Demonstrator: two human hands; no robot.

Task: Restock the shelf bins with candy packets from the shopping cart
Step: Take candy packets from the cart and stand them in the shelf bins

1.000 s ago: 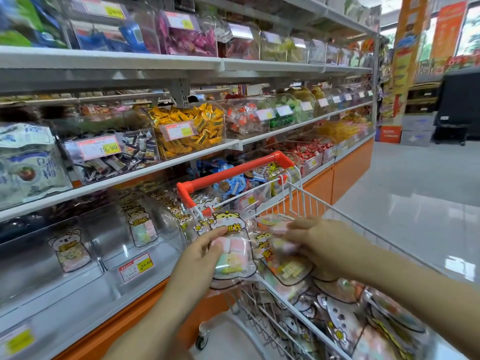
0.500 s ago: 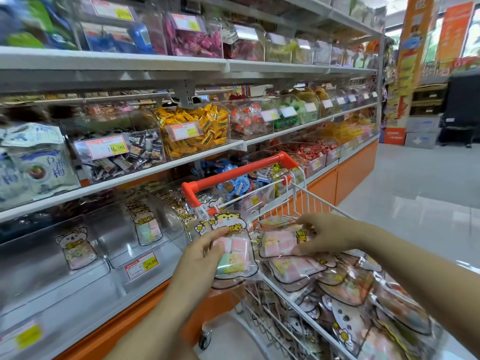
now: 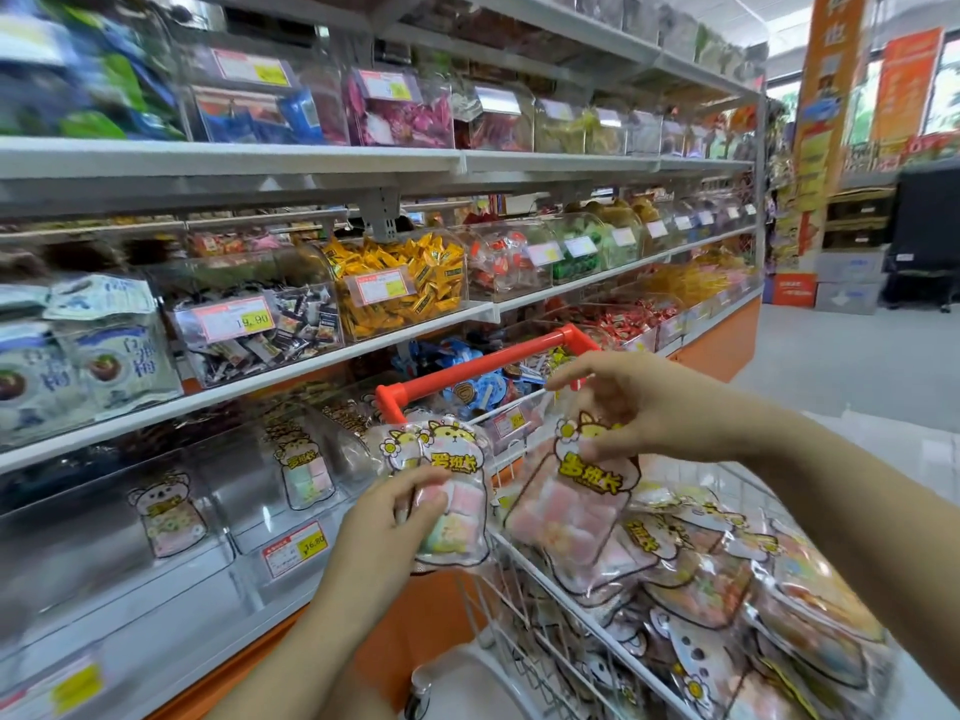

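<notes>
My left hand (image 3: 387,517) grips a clear candy packet (image 3: 457,459) with a cartoon animal top, held upright just left of the shopping cart (image 3: 524,569). My right hand (image 3: 639,407) pinches the top of a second candy packet (image 3: 566,517) of pink sweets, lifted above the pile of packets (image 3: 727,579) that fills the cart. The cart's red handle (image 3: 483,363) runs behind both hands. Clear shelf bins (image 3: 270,511) on the lowest shelf, at left, hold a few of the same packets.
White shelves (image 3: 234,155) with several clear bins of wrapped sweets rise at left and run away to the right. Price tags (image 3: 293,550) hang on the bin fronts. An orange base (image 3: 711,340) lines the shelf foot. A grey tiled aisle floor (image 3: 841,366) lies at right.
My right hand has lifted a packet of pink sweets up out of the cart's pile. My left hand keeps its packet in about the same place.
</notes>
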